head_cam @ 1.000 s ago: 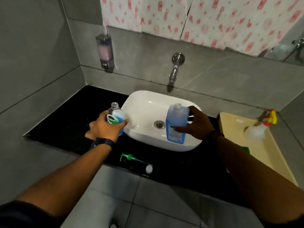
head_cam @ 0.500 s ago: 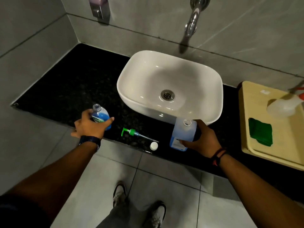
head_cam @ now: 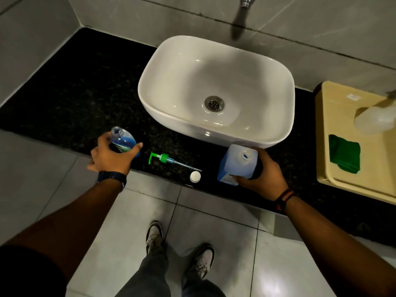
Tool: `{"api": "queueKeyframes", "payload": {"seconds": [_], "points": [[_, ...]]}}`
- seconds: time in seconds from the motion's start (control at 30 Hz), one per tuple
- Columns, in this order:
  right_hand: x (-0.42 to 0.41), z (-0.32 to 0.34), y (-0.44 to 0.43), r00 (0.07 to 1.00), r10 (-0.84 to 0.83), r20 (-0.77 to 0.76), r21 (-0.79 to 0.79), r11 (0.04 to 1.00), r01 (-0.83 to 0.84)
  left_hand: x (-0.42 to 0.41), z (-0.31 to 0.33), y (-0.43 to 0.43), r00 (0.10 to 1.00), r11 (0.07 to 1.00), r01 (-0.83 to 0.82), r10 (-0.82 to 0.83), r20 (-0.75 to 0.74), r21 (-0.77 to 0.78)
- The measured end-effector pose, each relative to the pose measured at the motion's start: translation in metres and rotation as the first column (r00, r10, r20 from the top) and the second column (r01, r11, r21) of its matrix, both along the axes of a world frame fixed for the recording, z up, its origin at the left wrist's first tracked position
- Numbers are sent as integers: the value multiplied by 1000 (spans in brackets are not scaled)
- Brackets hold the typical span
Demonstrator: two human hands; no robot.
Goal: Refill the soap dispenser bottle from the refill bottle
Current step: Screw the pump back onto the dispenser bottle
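My left hand [head_cam: 111, 158] grips the small clear soap dispenser bottle [head_cam: 123, 140], which holds blue liquid and has an uncapped neck, at the counter's front edge left of the basin. My right hand [head_cam: 262, 170] holds the larger rectangular refill bottle [head_cam: 237, 162], uncapped and blue inside, standing on the counter just in front of the basin. Between the two bottles the green pump head [head_cam: 164, 158] with its tube lies flat on the counter. A white round cap [head_cam: 195, 176] rests beside the tube's end.
A white basin [head_cam: 216, 91] sits on the black stone counter [head_cam: 70, 91], with a tap [head_cam: 246, 1] on the wall above. At the right a beige tray [head_cam: 334, 133] carries a green cloth [head_cam: 344, 154] and a translucent spray bottle [head_cam: 375, 120]. My shoes stand on grey floor tiles.
Both bottles have come down from above the basin to the counter's front edge. The view has tilted downward, and the hands have barely shifted in the last half second.
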State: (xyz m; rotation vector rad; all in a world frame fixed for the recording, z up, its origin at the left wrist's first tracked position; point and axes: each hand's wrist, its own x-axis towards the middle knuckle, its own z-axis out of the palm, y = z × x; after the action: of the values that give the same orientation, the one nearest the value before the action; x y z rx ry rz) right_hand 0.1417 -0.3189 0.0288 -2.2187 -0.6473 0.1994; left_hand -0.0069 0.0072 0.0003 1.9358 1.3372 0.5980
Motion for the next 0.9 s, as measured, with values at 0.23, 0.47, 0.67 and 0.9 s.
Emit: {"api": "queueKeyframes", "payload": {"seconds": [0.23, 0.47, 0.67, 0.9], "points": [[-11, 24, 7, 942, -174, 286, 105, 983, 149, -1, -4, 2, 1000, 999, 7, -6, -17, 40], [-41, 39, 95, 809, -164, 564, 317, 948, -29, 0, -13, 5, 1000, 998, -7, 8, -13, 69], [-40, -2, 161, 960, 269, 78, -169, 952, -253, -1, -21, 10, 1000, 993, 20, -21, 8, 113], [-29, -40, 207, 935, 332, -127, -381, 854, -355, -1, -26, 9, 998, 990, 6, -15, 61, 139]]}}
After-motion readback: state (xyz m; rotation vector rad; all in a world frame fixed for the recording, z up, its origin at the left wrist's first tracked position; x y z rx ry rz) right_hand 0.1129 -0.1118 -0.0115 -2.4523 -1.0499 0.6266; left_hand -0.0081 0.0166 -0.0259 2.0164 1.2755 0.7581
